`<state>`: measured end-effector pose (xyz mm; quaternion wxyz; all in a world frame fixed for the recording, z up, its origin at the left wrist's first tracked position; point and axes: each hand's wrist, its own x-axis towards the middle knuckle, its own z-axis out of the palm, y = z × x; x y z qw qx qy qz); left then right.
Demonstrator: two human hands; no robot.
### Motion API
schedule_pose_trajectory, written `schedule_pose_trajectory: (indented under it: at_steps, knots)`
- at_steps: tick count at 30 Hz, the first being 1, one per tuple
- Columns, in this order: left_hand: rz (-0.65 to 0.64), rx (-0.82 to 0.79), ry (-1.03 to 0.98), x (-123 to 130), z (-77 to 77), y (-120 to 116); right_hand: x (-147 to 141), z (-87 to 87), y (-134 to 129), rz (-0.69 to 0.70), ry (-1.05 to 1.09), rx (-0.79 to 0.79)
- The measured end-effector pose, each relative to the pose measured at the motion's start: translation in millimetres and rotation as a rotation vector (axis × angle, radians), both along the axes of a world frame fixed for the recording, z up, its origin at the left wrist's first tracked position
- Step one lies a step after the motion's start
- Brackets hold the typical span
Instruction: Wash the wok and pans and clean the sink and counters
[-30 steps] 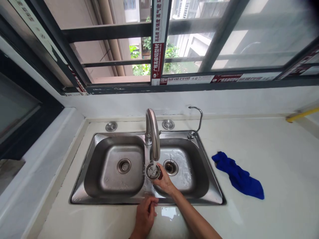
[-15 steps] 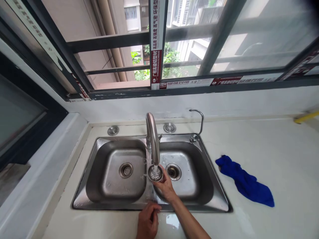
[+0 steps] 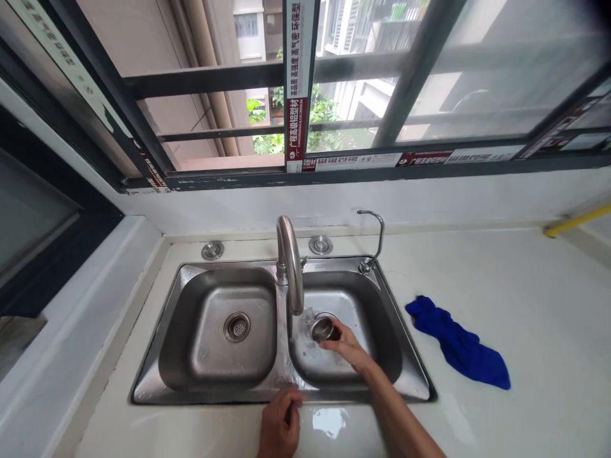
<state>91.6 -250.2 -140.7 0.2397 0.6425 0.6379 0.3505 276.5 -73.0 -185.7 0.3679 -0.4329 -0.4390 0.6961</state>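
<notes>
My right hand point(image 3: 347, 345) grips a round metal sink strainer basket point(image 3: 323, 329) by its side, tilted over the drain of the right basin point(image 3: 353, 362). Water lies splashed on the basin floor just left of the basket. Above and to the left is the curved spout of the faucet point(image 3: 292, 267); I cannot make out a stream below it. My left hand point(image 3: 280, 416) rests at the sink's front rim point(image 3: 229, 397), its fingers curled closed. Whether anything is inside them is hidden.
The left basin point(image 3: 205, 366) has a drain strainer point(image 3: 237, 327) in place. Two round metal lids, one left point(image 3: 212, 250) and one right point(image 3: 321, 245), lie behind the sink. A thin tap point(image 3: 382, 235) stands at the back right corner. A blue cloth point(image 3: 458, 343) lies on the counter point(image 3: 534, 299).
My right hand has carried the strainer basket from under the spout, right and into the right basin, tilting it. The stream seen earlier no longer shows. My left hand has stayed at the rim.
</notes>
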Motion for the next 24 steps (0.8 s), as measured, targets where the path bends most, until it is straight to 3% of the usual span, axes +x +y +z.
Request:
schedule_pose_trajectory:
  at_steps: [4, 7, 11, 14, 17, 24]
  knots:
    - [0.004, 0.007, -0.005, 0.0, -3.5, -1.6, 48.8, -18.6, 11.7, 0.076, -0.44, 0.152]
    - [0.006, 0.007, -0.017, -0.2, -5.4, -1.9, 59.2, -28.3, 7.9, 0.052, -0.612, 0.221]
    - [0.002, 0.011, -0.017, -0.7, -6.4, -0.7, 43.5, -28.1, -8.6, 0.001, -0.41, 0.349]
    - [0.005, 0.01, -0.009, -0.4, -4.5, 0.9, 21.8, -19.0, -20.0, -0.074, -0.089, 0.29]
    - [0.0, 0.003, -0.004, 0.2, -1.5, 2.1, 0.2, -5.7, -24.7, -0.173, 0.058, 0.235]
    - [0.003, -0.002, -0.007, 2.4, 0.4, 2.1, -44.5, 18.5, -24.6, -0.049, 0.179, 0.24]
